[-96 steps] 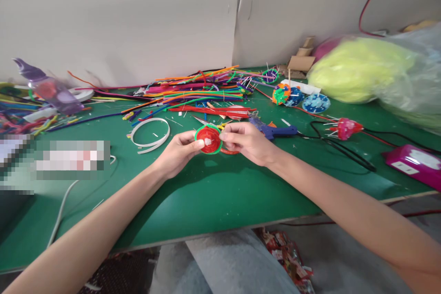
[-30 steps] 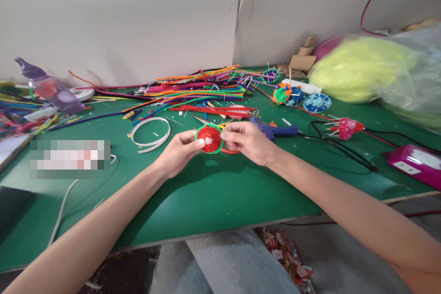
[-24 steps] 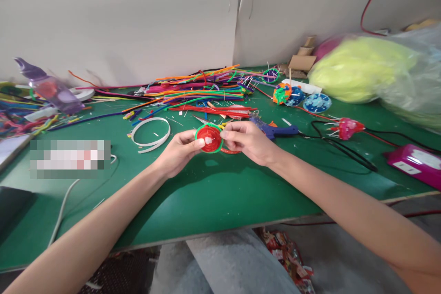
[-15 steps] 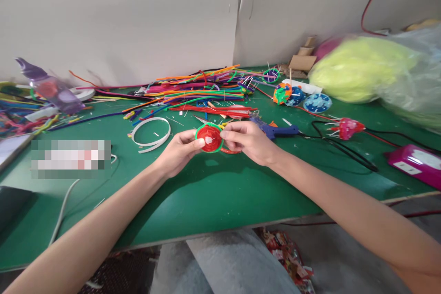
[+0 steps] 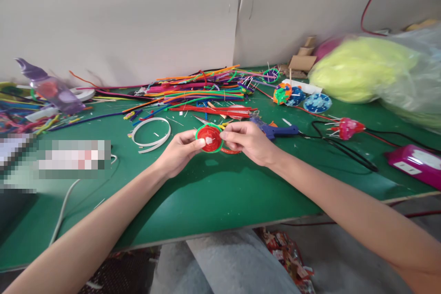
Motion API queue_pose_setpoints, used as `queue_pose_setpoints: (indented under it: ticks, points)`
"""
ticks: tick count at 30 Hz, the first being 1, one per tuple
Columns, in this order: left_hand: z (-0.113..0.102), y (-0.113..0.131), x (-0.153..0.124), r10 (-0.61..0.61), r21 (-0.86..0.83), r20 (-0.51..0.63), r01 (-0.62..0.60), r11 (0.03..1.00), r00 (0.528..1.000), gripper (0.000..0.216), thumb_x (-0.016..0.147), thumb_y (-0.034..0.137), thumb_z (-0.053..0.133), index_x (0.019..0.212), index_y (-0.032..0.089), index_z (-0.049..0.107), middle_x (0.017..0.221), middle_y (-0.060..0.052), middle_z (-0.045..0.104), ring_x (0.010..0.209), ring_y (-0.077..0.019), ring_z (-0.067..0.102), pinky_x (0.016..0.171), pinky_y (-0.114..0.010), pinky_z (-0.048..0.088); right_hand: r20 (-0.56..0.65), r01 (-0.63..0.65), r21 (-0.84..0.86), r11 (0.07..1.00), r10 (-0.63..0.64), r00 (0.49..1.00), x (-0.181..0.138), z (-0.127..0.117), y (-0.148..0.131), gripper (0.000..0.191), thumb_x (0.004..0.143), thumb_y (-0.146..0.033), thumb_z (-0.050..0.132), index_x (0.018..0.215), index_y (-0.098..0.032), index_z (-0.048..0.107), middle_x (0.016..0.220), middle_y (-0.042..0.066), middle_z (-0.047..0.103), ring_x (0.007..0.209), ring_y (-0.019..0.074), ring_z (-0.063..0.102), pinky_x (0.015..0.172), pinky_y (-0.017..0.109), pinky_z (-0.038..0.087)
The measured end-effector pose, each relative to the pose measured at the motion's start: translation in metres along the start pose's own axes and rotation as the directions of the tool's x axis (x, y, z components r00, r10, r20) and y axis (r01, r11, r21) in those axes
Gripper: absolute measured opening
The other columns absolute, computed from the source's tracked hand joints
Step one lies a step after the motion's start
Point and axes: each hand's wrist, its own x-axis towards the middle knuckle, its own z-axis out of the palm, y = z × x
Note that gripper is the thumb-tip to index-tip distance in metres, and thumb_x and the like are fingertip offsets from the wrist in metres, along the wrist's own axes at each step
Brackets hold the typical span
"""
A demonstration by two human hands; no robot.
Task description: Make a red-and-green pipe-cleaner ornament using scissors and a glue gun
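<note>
My left hand (image 5: 181,152) is closed, thumb and fingers pinching the left edge of a small round red disc (image 5: 214,137) with a green fuzzy rim, which looks wound from pipe cleaners. A whitish blob sits near its middle, by my left thumb. My right hand (image 5: 251,142) is closed in a pinch at the disc's right edge. The disc is held above the green table (image 5: 206,202). Behind it, partly hidden, lie a pointed tip and an orange-red loop (image 5: 230,150). A blue glue gun (image 5: 280,131) lies just beyond my right hand.
Bundled pipe cleaners (image 5: 203,96) lie along the wall. A coiled white strip (image 5: 151,133) is left of centre. Decorated blue rounds (image 5: 317,103), a pink piece with white sticks (image 5: 347,128), a magenta box (image 5: 415,165) and bagged yellow material (image 5: 358,69) are on the right.
</note>
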Motion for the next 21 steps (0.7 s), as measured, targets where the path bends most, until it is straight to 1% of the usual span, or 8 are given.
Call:
queue_pose_setpoints:
  ticks: [14,21]
  points:
    - [-0.0017,-0.0013,-0.0002,0.005,0.002,0.017,-0.005,1.000,1.000,0.024,0.066,0.031,0.084,0.083,0.016,0.077,0.082,-0.002,0.074,0.075,-0.0121,0.064,0.076,-0.024,0.051,0.005,0.011,-0.020,1.000,-0.011,1.000,0.0007,-0.0009,0.0016,0.035,0.080,-0.032,0.069,0.055,-0.016,0.051,0.048,-0.005,0.045,0.043,0.0041,0.033,0.043,0.022,0.021]
    - [-0.0012,-0.0002,0.0006,0.002,0.007,0.015,-0.002,1.000,1.000,0.025,0.065,0.032,0.084,0.082,0.016,0.076,0.081,-0.003,0.074,0.075,-0.0132,0.064,0.077,-0.026,0.051,0.010,0.013,-0.028,1.000,-0.013,1.000,0.0006,-0.0008,0.0011,0.036,0.080,-0.033,0.070,0.054,-0.016,0.051,0.047,-0.005,0.045,0.043,0.0042,0.033,0.043,0.022,0.021]
